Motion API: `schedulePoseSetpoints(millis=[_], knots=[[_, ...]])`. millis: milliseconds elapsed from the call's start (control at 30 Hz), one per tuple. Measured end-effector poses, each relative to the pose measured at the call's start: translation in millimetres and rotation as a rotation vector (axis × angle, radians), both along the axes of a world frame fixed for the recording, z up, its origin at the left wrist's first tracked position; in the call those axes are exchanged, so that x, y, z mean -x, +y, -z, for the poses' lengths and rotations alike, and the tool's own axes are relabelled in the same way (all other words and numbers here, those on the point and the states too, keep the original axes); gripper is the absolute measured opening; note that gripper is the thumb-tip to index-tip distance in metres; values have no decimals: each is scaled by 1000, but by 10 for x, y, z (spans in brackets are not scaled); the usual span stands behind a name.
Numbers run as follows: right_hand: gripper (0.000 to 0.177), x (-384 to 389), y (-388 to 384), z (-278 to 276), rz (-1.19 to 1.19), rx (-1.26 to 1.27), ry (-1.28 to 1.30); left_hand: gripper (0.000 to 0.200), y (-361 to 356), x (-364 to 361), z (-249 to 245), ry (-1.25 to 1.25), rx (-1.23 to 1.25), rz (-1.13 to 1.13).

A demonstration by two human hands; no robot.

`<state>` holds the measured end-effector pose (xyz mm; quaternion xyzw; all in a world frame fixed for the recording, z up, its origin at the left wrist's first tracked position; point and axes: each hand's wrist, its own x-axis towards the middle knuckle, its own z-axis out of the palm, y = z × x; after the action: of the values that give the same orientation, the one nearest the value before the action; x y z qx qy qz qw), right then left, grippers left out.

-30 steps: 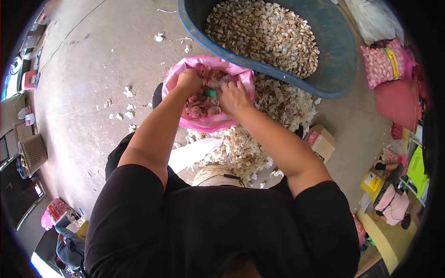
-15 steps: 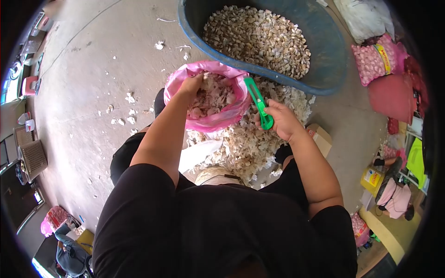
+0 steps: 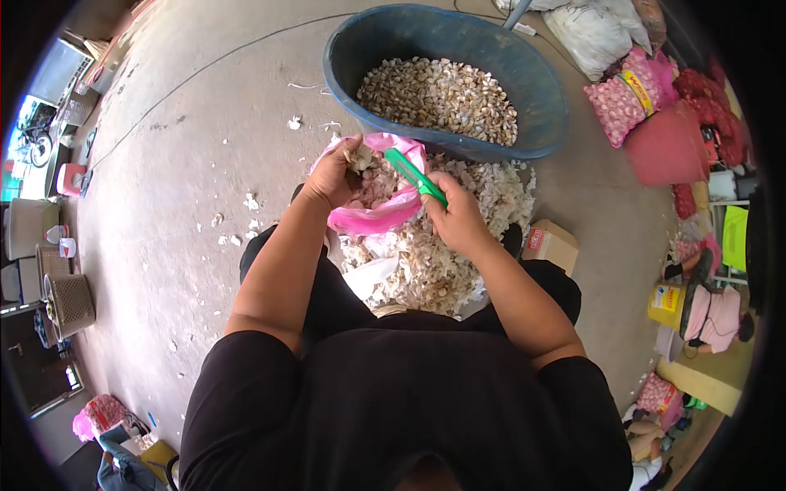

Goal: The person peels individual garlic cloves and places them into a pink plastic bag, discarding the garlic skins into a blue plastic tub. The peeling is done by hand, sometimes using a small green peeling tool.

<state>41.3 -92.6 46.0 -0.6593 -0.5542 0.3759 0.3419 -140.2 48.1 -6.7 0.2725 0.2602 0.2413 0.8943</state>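
Observation:
Over the left side of an open pink plastic bag [image 3: 377, 219], my left hand [image 3: 332, 176] is closed on a whitish garlic bulb [image 3: 359, 157]. My right hand [image 3: 458, 214] grips a green utility knife [image 3: 415, 176], its front end pointing up and left over the bag's opening. Whether its blade is out is too small to tell. Inside the bag lie garlic and papery skins, partly hidden by my hands. A heap of pale peelings [image 3: 442, 262] spreads beneath and to the right of the bag.
A large blue tub [image 3: 540, 106] holding many loose cloves stands beyond the bag. An opened cardboard box [image 3: 557, 245] is right of the peelings. Pink mesh sacks [image 3: 618, 102] and a red tub [image 3: 667, 147] stand at the right. Other people [image 3: 716, 315] are at the edges.
My left hand has come up out of the bag's contents with a bulb. My right hand has brought the knife left, over the bag. The camera view has shifted.

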Motion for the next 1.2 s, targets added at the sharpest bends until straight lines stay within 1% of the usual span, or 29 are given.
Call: schedulePoseSetpoints(millis=[67,100,133,167,233,333,433,467,567,633,667,733,800,833,867,1000,1100,1167,1200], knots=[[23,74,-69,-131,15,-148,-77,43,2,43,-35,-333,126,154],[25,109,-92,-200,23,-220,-115,43,-49,-20,-106,-190,151,41],[29,128,-100,-301,31,-184,-128,44,-135,-127,-204,-46,176,-73],[29,139,-92,-353,26,-219,-173,45,-192,-198,-259,96,202,-186],[30,158,-77,-411,16,-280,-262,46,-237,-240,-226,77,112,-217],[31,196,-130,-388,-9,-224,-375,47,-253,-291,-149,99,13,-308],[31,165,-220,-459,-118,-16,-295,48,-210,-303,-154,99,-35,-411],[30,188,-218,-484,-53,-37,-263,48,-204,-319,-159,89,-44,-442],[29,268,-139,-506,116,-125,-214,45,-170,-376,-114,71,-152,-481],[29,313,-26,-468,193,-215,-229,38,-188,-360,-137,207,-448,-445],[29,325,18,-521,203,-221,-223,35,-184,-351,-154,275,-596,-426],[29,375,83,-696,222,-227,-206,29,-187,-415,-167,258,-667,-485],[34,466,83,-689,181,-423,-328,24,-195,-448,-189,214,-712,-517],[37,512,72,-681,159,-521,-388,25,-195,-454,-199,225,-709,-542],[40,541,68,-646,130,-426,-462,25,-190,-465,-211,235,-706,-568],[40,524,172,-513,116,-403,-439,27,-186,-476,-259,274,-701,-620],[38,561,192,-526,97,-359,-492,28,-175,-462,-253,277,-691,-654],[36,579,175,-561,69,-305,-541,36,-144,-447,-220,254,-611,-702],[35,565,131,-535,5,-150,-589,40,-124,-432,-210,241,-574,-725]])
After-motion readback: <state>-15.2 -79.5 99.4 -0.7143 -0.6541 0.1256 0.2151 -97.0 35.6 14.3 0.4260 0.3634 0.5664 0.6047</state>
